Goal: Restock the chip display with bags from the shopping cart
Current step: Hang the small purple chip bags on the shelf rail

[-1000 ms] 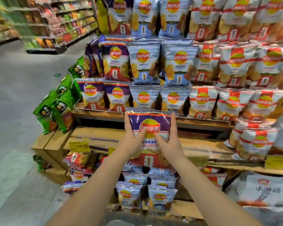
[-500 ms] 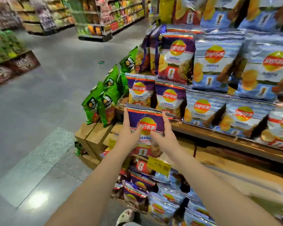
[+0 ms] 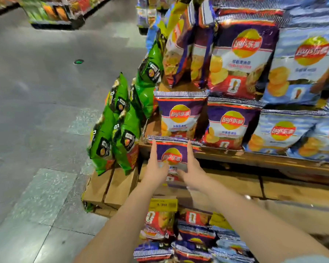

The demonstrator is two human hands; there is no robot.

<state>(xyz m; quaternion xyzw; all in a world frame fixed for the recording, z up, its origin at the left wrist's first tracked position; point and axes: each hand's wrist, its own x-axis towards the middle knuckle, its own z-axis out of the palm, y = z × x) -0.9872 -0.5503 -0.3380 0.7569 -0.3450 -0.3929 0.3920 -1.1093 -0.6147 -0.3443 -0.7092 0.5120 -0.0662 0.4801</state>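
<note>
I hold a purple chip bag (image 3: pixel 171 154) upright in front of the wooden display shelf (image 3: pixel 254 158). My left hand (image 3: pixel 156 168) grips its left side and my right hand (image 3: pixel 191 168) grips its right side. The bag's top edge sits just below a row of matching purple bags (image 3: pixel 180 114) standing on the shelf. Larger purple bags (image 3: pixel 241 57) stand on the tier above. The bag's lower part is hidden behind my hands.
Green chip bags (image 3: pixel 120 120) hang off the display's left corner over wooden crates (image 3: pixel 112 186). Light blue bags (image 3: pixel 285 133) fill the shelf to the right. More bags (image 3: pixel 194 236) lie piled below, under a yellow price tag (image 3: pixel 162 204). Grey aisle floor (image 3: pixel 36 111) lies left.
My view and both hands have shifted left along the display and closer to it. The purple bag has moved up against the shelf edge under the purple row.
</note>
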